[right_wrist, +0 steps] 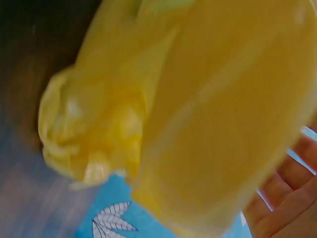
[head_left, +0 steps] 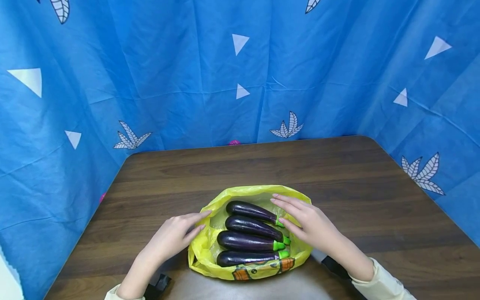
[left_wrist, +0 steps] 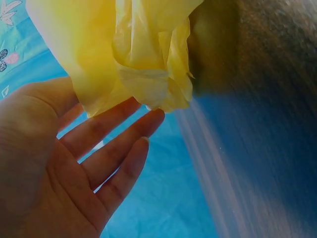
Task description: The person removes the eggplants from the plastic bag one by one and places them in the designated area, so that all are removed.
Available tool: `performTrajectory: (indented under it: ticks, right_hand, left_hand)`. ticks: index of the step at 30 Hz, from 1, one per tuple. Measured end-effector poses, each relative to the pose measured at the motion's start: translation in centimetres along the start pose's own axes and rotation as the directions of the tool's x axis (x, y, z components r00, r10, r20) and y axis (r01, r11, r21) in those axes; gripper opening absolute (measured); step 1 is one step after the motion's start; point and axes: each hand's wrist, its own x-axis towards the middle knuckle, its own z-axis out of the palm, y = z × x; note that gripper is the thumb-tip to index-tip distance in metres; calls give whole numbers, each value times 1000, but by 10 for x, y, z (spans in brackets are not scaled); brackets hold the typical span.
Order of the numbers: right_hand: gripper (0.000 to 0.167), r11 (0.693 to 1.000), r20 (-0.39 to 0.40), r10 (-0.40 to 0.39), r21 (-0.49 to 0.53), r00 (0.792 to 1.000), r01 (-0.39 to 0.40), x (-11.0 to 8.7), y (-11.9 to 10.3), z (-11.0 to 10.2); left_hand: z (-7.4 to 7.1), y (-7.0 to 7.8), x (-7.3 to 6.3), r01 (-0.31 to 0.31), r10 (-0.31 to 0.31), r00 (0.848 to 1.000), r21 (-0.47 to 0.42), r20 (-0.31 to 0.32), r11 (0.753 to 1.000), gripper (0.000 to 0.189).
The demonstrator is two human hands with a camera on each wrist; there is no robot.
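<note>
A blue fabric curtain [head_left: 168,62] hangs in soft folds behind and at both sides, printed with white triangles [head_left: 240,41] and outlined leaf sprays [head_left: 130,137]. In front of it spreads a dark brown tabletop [head_left: 180,175] with streaky wood grain and rounded far corners. Near its front edge sits a thin yellow plastic bag [head_left: 258,273], its crinkled, glossy mouth spread into a wide oval; in both wrist views the translucent film blocks sight of the contents. Cream sleeves [head_left: 378,283] enter from below. The left hand [head_left: 170,235] reaches the bag's left rim, its grip loose with the fingers extended and the tips touching the film. The right hand [head_left: 307,218] stretches over the right rim, its grip likewise relaxed and fingers straight, hiding part of that edge. Inside the bag, four eggplants [head_left: 245,241] lie side by side in a row, smooth, shiny, deep purple and club-shaped, rounded ends left. Black wrist devices [head_left: 159,286] show partly behind the forearms. The eggplants' narrow bright green caps [head_left: 278,246] point right, near the right thumb. Smallest are orange, dark-outlined prints [head_left: 241,274] on the bag's near side.
</note>
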Motion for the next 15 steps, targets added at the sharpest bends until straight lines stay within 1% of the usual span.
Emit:
performTrajectory:
  ticks: [4, 9, 12, 15]
  right_hand:
    - [43, 997, 20, 25, 66, 999, -26, -2, -2, 7]
    - [44, 983, 77, 88, 153, 993, -99, -4, -5, 17]
    - [42, 974, 107, 120, 180, 987, -138, -6, -6, 22]
    - [42, 968, 135, 142, 187, 981, -165, -8, -7, 26]
  left_hand:
    - [0, -1, 0, 9, -9, 1000, -44, 1, 999, 40]
    - [-1, -2, 0, 30, -29, 999, -94, 17, 995, 42]
    - [-2, -1, -1, 46, -43, 999, -109, 34, 993, 43]
    - [-2, -1, 0, 56, -51, 998, -120, 44, 991, 43]
